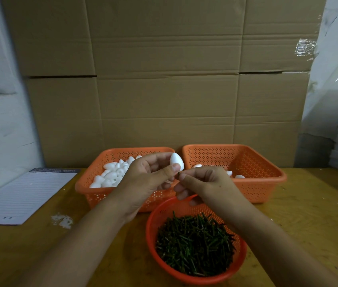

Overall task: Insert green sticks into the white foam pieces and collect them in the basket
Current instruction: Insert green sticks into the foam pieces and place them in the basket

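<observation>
Pinched between left hand (149,175) thumb and fingers, a white foam piece (176,161) sits above the baskets; the right hand (203,183) pinches a green stick (179,173), mostly hidden, just below it.

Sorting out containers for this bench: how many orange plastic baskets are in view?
3. A rectangular orange plastic basket of white foam pieces at back left, a second rectangular one at back right, nearly empty, and a round orange basket of green sticks in front.
</observation>
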A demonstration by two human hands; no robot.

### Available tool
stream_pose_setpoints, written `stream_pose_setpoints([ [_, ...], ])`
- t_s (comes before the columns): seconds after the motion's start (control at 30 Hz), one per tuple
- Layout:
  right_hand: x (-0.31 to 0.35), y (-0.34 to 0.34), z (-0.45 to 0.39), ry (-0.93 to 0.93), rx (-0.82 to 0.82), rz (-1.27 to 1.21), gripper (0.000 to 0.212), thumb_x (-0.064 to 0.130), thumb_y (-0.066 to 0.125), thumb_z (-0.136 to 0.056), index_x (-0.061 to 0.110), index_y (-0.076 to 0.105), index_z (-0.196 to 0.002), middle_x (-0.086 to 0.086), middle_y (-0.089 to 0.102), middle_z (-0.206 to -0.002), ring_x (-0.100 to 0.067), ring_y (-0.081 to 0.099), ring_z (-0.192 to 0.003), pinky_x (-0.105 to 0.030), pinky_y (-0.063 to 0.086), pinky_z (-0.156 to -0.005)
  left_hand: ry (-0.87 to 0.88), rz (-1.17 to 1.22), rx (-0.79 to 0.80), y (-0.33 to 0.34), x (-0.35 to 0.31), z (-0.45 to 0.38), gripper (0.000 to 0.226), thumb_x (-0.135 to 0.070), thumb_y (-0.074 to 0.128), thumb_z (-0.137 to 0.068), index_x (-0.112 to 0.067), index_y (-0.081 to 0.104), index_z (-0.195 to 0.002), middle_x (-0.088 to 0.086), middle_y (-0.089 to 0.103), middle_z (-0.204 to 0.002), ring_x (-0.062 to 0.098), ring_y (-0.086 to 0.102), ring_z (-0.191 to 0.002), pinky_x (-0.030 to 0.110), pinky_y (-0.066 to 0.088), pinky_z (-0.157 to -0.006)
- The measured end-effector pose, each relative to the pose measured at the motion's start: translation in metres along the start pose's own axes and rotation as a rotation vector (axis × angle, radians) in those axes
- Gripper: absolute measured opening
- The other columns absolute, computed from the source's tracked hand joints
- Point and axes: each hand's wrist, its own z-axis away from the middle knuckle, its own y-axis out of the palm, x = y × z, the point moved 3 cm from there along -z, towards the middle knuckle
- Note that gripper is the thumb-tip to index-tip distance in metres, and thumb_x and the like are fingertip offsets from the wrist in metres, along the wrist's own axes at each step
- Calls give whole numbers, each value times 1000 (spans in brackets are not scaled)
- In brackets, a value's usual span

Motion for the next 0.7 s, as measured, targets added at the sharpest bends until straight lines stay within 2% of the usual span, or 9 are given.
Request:
stream_pose_setpoints([
  [0.4,0,-1,-1,-37,-75,38,18,14,60,-98,8,74,-87,-3,74,-73,-9,68,-65,-19,52,-55,8,8,-21,0,0,0,43,-30,75,-77,-15,69,-117,3,74,-107,11,66,-83,28,55,-76],
  [0.6,1,0,1,-24,-43,0,18,16,60,-98,11,74,-88,-6,76,-79,-11,71,-69,-19,52,-58,4,-5,4,-1,-1,0,44,-30,72,-80,-11,68,-121,10,74,-109,10,64,-83,30,55,-80],
  [0.7,0,0,1,0,-21,-44,18,17,59,-98,9,74,-91,-8,76,-83,-12,71,-71,-19,52,-60,3,7,21,0,-1,0,44,-28,71,-81,-11,68,-122,8,74,-103,11,63,-83,32,56,-82],
])
